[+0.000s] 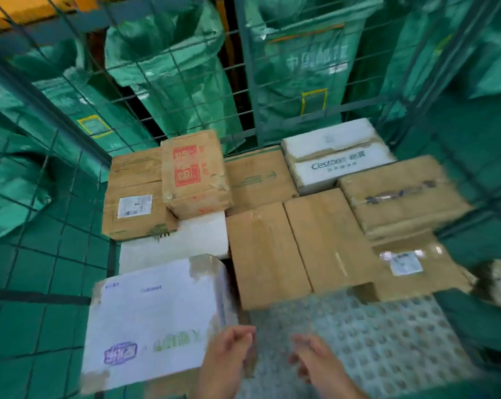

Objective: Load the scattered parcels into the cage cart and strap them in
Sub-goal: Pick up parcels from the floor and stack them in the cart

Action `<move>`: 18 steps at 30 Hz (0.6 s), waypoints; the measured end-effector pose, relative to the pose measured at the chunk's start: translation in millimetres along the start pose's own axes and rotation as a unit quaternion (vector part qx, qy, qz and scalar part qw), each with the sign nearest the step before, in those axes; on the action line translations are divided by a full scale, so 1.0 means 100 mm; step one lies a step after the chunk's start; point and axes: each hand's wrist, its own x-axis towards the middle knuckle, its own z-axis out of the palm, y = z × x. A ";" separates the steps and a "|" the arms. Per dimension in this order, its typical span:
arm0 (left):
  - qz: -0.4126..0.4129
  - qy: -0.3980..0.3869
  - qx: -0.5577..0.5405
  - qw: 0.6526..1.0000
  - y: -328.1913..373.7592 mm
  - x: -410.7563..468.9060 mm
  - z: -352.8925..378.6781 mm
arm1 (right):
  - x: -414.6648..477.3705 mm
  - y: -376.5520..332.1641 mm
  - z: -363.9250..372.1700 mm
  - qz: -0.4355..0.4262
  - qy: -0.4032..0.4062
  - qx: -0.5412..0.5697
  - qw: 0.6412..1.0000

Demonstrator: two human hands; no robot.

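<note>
Several parcels fill the green wire cage cart [245, 82]. A white box with purple and green print [154, 321] lies at the near left. Brown cartons [298, 243] cover the middle, and a brown box with red print [193, 177] sits on top at the back. A white Cestbon box [338, 155] rests at the back right. A bubble-wrapped parcel [381, 338] lies at the near right. My left hand [229, 355] and my right hand [315, 361] hover over its near left edge, fingers loosely apart, holding nothing.
Green mail sacks [171, 73] hang behind the cage's back mesh and at the left [16, 180]. The cage's side mesh [56, 269] stands close on the left and the right side [473, 168] closes that flank. A dark-edged parcel [499, 283] peeks in at the far right.
</note>
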 end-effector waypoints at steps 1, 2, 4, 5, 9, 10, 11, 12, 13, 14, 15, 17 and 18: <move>-0.006 -0.009 0.021 1.000 -0.06 -0.09 0.09 | -0.10 0.13 -0.14 0.014 0.007 -0.005 1.000; -0.010 -0.018 0.036 0.999 -0.08 -0.16 0.17 | -0.20 0.20 -0.26 0.016 0.007 -0.009 1.000; 0.016 -0.043 0.069 0.997 -0.06 -0.36 0.34 | -0.44 0.20 -0.48 0.001 0.022 0.005 1.000; 0.037 -0.057 0.083 0.994 -0.02 -0.46 0.43 | -0.54 0.18 -0.57 -0.011 0.036 0.019 0.999; 0.108 -0.105 0.136 0.979 0.15 -0.76 0.70 | -0.93 0.15 -0.86 -0.075 0.084 0.101 0.988; 0.128 -0.124 0.153 0.972 0.18 -0.80 0.76 | -1.03 0.16 -0.91 -0.093 0.097 0.121 0.984; 0.144 -0.147 0.166 0.964 0.18 -0.89 0.84 | -1.15 0.25 -0.97 -0.106 0.112 0.148 0.977; 0.154 -0.168 0.171 0.958 0.16 -0.95 0.91 | -1.27 0.33 -1.02 -0.116 0.126 0.177 0.969; 0.159 -0.184 0.175 0.954 0.12 -1.01 0.97 | -1.40 0.42 -1.07 -0.123 0.143 0.209 0.960; 0.162 -0.203 0.182 0.948 0.07 -1.09 1.04 | -1.56 0.55 -1.11 -0.122 0.165 0.244 0.948; 0.162 -0.223 0.192 0.942 0.01 -1.19 1.11 | -1.72 0.72 -1.14 -0.122 0.187 0.281 0.933; 0.160 -0.261 0.210 0.928 -0.15 -1.39 1.24 | -1.99 1.07 -1.18 -0.123 0.219 0.336 0.908; 0.159 -0.278 0.217 0.922 -0.24 -1.48 1.30 | -2.11 1.23 -1.18 -0.122 0.231 0.355 0.898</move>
